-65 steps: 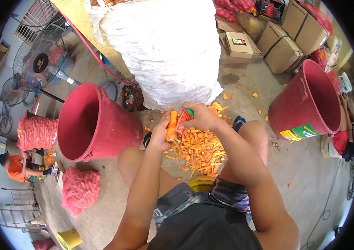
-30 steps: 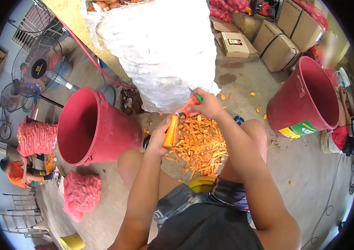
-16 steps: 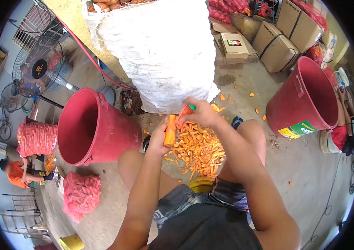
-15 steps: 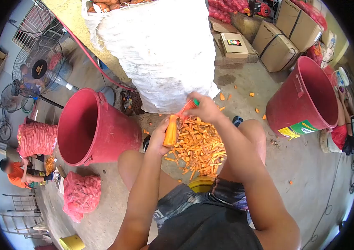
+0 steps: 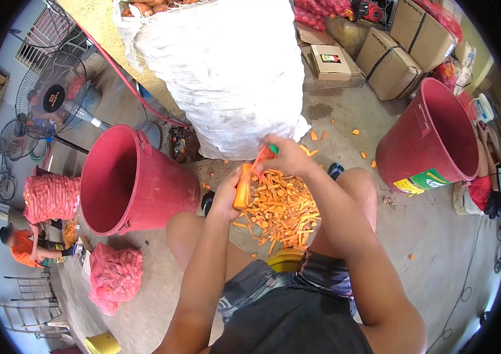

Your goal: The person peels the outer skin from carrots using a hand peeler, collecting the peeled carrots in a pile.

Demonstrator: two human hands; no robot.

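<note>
Left grip [image 5: 226, 199] clasps a carrot [image 5: 241, 187], right grip [image 5: 290, 157] clasps a peeler [image 5: 262, 156] touching it.

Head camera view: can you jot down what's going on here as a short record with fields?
left hand: grips an orange carrot
right hand: holds a red peeler at the carrot's upper end
below the hands: pile of peelings on the concrete floor
sides: left red bucket, right red bucket
ahead: large white sack
far left: another person by red mesh bags
</note>
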